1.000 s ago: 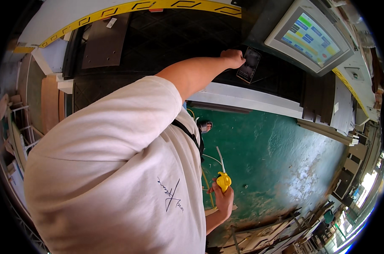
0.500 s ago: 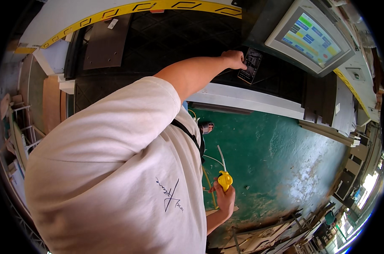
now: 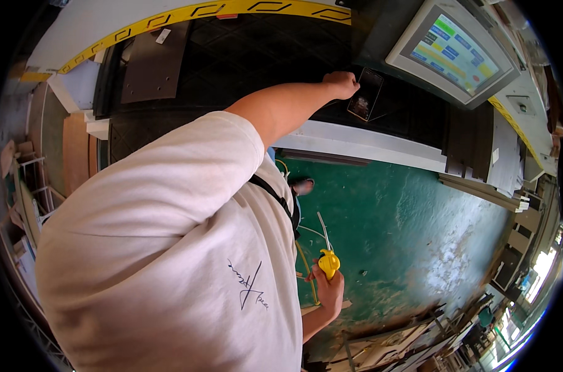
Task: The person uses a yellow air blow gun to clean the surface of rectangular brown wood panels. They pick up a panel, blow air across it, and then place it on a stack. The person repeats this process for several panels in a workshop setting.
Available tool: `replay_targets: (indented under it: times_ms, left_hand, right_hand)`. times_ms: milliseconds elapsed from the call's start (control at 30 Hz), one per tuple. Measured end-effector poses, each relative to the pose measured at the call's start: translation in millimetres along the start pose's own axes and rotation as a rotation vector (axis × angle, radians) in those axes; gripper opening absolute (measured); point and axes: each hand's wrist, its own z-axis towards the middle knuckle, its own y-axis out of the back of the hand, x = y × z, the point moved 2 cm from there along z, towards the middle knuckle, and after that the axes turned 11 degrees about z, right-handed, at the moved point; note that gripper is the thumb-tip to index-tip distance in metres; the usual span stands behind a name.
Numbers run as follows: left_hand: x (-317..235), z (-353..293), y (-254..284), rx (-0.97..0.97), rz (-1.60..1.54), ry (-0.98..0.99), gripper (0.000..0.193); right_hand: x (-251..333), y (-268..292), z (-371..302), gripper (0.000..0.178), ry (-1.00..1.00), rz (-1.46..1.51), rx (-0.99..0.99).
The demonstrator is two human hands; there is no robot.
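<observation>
My left hand (image 3: 341, 85) is stretched out over the dark machine bed, its fingers curled in, with a fingertip at the left edge of a phone (image 3: 365, 96). The phone lies face up, showing a mostly dark picture on its screen. I see nothing inside that hand. Lower down, my right hand (image 3: 329, 291) is wrapped round a yellow air blow gun (image 3: 329, 264) with a long thin metal nozzle (image 3: 323, 228) pointing away from the hand. A yellow hose (image 3: 306, 263) hangs beside my shirt, close to this hand.
A control panel with a lit touchscreen (image 3: 453, 57) stands just right of the phone. A brown board (image 3: 152, 71) with a small white piece lies on the bed, under a yellow-striped beam (image 3: 226, 8). Boards (image 3: 381, 350) lie along the green floor's edge (image 3: 393, 217).
The phone's screen has turned darker, with its picture different. My left hand has shifted slightly left and up, off the screen's middle. The right hand still holds the blow gun.
</observation>
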Motion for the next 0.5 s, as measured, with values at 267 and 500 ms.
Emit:
replay_targets:
  times_ms: [267, 500]
  left_hand:
    - [0.4, -4.1, 5.6, 0.022, 0.001, -0.033, 0.042]
    - [10.7, -3.1, 9.5, 0.013, -0.063, -0.102, 0.042]
  right_hand:
    - [5.5, 25.3, -18.2, 0.021, 0.133, 0.094, -0.187]
    - [18.9, 22.3, -17.5, 0.019, 0.115, 0.059, -0.224]
